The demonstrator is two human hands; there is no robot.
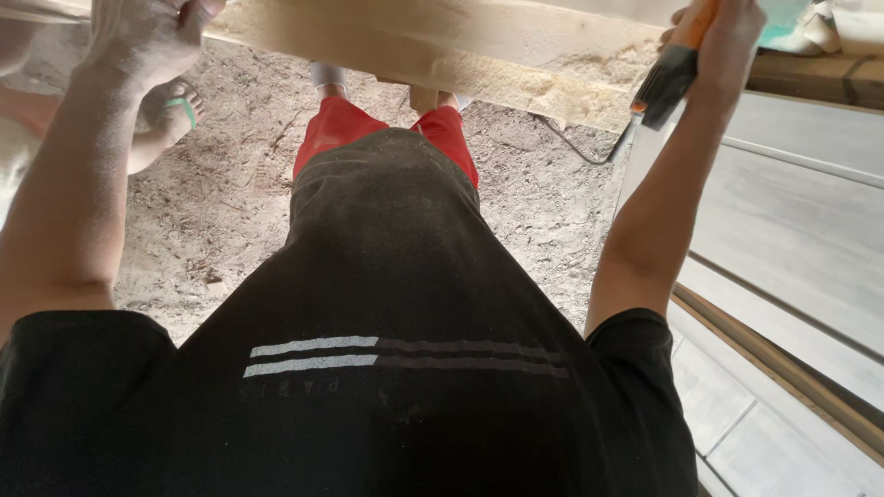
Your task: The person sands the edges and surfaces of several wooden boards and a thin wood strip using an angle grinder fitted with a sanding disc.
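Observation:
My left hand (143, 32) rests on the near edge of a pale wooden plank (479, 46) at the top left, its fingers curled over the wood. At the top right, my right hand (727, 41) is closed around the orange handle of a power tool (668, 83) with a black body, held beside the plank's right end. A dark cable (575, 147) hangs from the tool toward the ground. My black shirt and red shorts fill the lower middle of the view.
Sawdust-covered ground (230, 193) lies below the plank. Another person's foot in a green-strapped sandal (170, 115) stands at the left. Grey-white boards (792, 230) are stacked along the right, with a wooden strip (783, 368) at their edge.

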